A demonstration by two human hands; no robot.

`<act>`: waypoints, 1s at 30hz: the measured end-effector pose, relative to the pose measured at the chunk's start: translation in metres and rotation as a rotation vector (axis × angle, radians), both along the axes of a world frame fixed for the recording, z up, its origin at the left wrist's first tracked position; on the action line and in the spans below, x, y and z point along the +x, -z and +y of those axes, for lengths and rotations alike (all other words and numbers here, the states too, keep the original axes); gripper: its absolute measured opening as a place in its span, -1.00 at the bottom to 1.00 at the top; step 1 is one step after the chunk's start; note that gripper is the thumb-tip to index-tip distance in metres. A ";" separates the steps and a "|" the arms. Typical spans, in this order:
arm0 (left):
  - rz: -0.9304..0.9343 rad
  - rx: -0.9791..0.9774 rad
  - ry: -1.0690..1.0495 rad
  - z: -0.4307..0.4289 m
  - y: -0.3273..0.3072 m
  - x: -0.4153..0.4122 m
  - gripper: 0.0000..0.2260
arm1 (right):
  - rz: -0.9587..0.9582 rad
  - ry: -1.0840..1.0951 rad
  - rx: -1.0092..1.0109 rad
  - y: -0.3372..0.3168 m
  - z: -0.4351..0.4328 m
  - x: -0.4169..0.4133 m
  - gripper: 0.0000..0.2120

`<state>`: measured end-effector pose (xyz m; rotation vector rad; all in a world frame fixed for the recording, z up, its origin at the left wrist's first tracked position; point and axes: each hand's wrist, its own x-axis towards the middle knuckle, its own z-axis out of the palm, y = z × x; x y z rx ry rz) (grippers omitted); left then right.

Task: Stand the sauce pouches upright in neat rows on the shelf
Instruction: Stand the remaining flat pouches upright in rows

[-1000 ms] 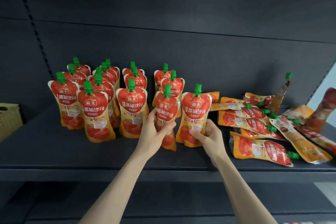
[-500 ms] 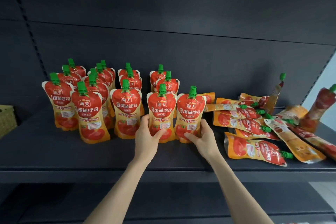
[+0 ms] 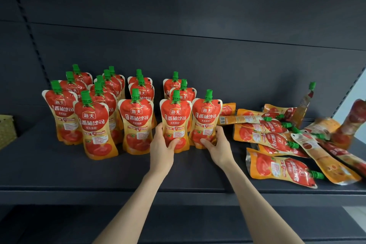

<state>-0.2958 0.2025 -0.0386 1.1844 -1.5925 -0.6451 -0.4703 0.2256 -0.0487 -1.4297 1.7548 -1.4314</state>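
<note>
Several red-and-orange sauce pouches with green caps stand upright in rows on the left half of the dark shelf (image 3: 59,166). My left hand (image 3: 161,147) grips the base of one front-row pouch (image 3: 175,119), which stands upright. My right hand (image 3: 216,147) grips the base of the pouch (image 3: 206,117) beside it on the right, also upright. The two pouches touch side by side. To the right, several pouches (image 3: 277,168) lie flat in a loose pile.
One pouch (image 3: 306,103) leans against the back wall at the right, and another (image 3: 354,121) leans at the far right edge. A woven basket (image 3: 7,130) sits at the left end of the shelf. The shelf's front lip (image 3: 99,194) runs below my forearms.
The pouch in my left hand went from tilted and lifted to standing upright beside the one in my right hand. Both hands slid down to the pouch bases.
</note>
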 end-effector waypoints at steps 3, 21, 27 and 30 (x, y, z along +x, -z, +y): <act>-0.004 -0.003 -0.005 -0.002 0.002 -0.001 -0.50 | 0.024 0.000 0.018 0.002 -0.002 0.000 -0.59; -0.066 0.024 0.057 -0.006 0.000 0.004 -0.48 | 0.007 -0.032 0.071 -0.005 0.006 0.002 -0.59; -0.100 0.008 0.004 0.002 -0.001 0.004 -0.40 | 0.093 0.053 0.101 -0.007 0.008 0.004 -0.52; -0.122 0.005 -0.020 0.009 -0.002 0.004 -0.37 | 0.122 0.085 0.081 -0.010 0.015 0.006 -0.50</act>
